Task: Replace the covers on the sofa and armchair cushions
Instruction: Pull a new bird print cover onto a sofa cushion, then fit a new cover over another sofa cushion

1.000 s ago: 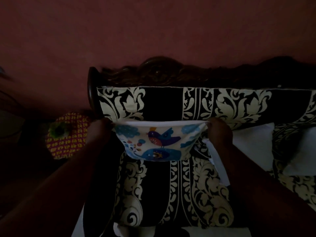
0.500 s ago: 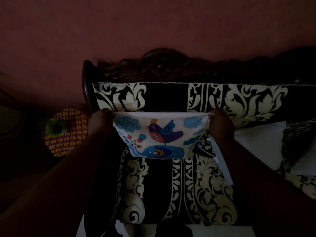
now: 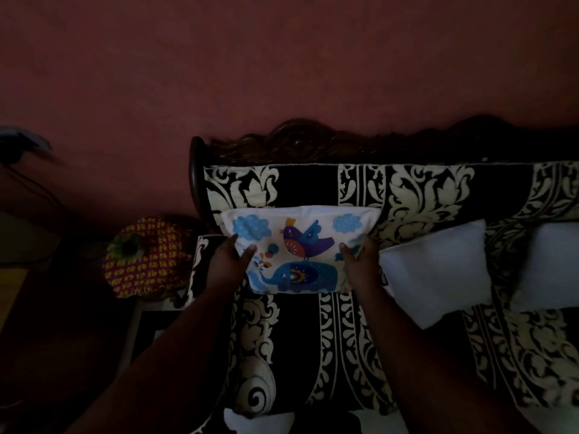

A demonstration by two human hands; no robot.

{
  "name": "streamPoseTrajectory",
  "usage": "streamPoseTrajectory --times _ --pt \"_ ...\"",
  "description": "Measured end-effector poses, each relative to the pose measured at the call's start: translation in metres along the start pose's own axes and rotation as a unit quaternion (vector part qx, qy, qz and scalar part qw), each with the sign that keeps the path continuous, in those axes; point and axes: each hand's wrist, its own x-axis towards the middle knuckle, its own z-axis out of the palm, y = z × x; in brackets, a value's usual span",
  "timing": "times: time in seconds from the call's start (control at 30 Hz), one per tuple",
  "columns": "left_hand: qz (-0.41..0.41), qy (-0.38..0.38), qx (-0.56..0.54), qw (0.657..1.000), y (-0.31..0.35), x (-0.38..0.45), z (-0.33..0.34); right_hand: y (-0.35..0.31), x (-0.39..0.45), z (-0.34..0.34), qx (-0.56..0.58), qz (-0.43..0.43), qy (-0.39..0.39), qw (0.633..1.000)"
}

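Observation:
A cushion in a white cover printed with a bird, an elephant and blue clouds leans against the sofa's backrest at its left end. My left hand grips the cushion's left edge, thumb on its front. My right hand grips its right edge the same way. Two plain white cushions, one just right of my right hand and another at the frame's right edge, lie on the seat.
The sofa has a black and cream floral cover and a dark carved wooden back against a red wall. A red and yellow patterned bundle sits on the dim floor to the left. White cloth shows at the bottom edge.
The printed cushion, held up by its top corners before, now rests against the backrest. Both hands have slid down to its sides.

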Motion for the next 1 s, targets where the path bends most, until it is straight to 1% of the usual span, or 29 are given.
streamPoseTrajectory --times 0.07,0.1,0.13,0.2,0.3,0.33,0.43,0.5,0.67,0.77,0.87,0.93,0.97,1.0 --pt "0.004 -0.035 -0.078 0.996 -0.044 0.001 0.012 0.006 -0.025 0.001 0.043 -0.005 -0.011 0.999" --pt "0.007 -0.055 -0.096 0.994 -0.047 -0.011 0.011 0.015 -0.034 0.0 0.065 -0.019 -0.01 0.998" --pt "0.012 -0.07 -0.121 0.99 -0.037 -0.031 0.004 0.02 -0.043 -0.001 0.077 -0.033 -0.009 0.996" --pt "0.022 -0.078 -0.158 0.984 -0.016 -0.07 -0.009 -0.018 -0.102 -0.01 0.097 -0.034 -0.001 0.995" --pt "0.058 -0.093 -0.161 0.981 0.016 -0.138 -0.028 -0.043 -0.176 -0.03 0.102 -0.045 0.031 0.993" --pt "0.066 -0.1 -0.16 0.98 0.02 -0.151 -0.028 -0.043 -0.192 -0.035 0.094 -0.04 0.04 0.994" --pt "0.112 -0.124 -0.14 0.976 0.034 -0.201 -0.031 -0.035 -0.249 -0.062 0.06 -0.032 0.1 0.993" --pt "0.143 -0.142 -0.136 0.97 0.045 -0.227 -0.03 -0.032 -0.284 -0.082 0.069 -0.031 0.129 0.989" --pt "0.225 -0.199 -0.125 0.946 0.094 -0.302 -0.008 -0.025 -0.361 -0.163 0.086 -0.05 0.196 0.976" --pt "0.29 -0.24 -0.11 0.92 0.133 -0.353 0.019 -0.017 -0.407 -0.223 0.11 -0.071 0.248 0.96" --pt "0.306 -0.297 -0.11 0.898 0.174 -0.401 0.052 -0.004 -0.446 -0.283 0.113 -0.07 0.312 0.941" --pt "0.341 -0.331 -0.089 0.875 0.203 -0.441 0.08 0.005 -0.476 -0.326 0.111 -0.08 0.354 0.925" --pt "0.366 -0.334 -0.085 0.864 0.217 -0.462 0.093 0.011 -0.489 -0.347 0.109 -0.085 0.372 0.918" --pt "0.372 -0.349 -0.088 0.856 0.229 -0.478 0.106 0.017 -0.499 -0.366 0.115 -0.086 0.384 0.912"
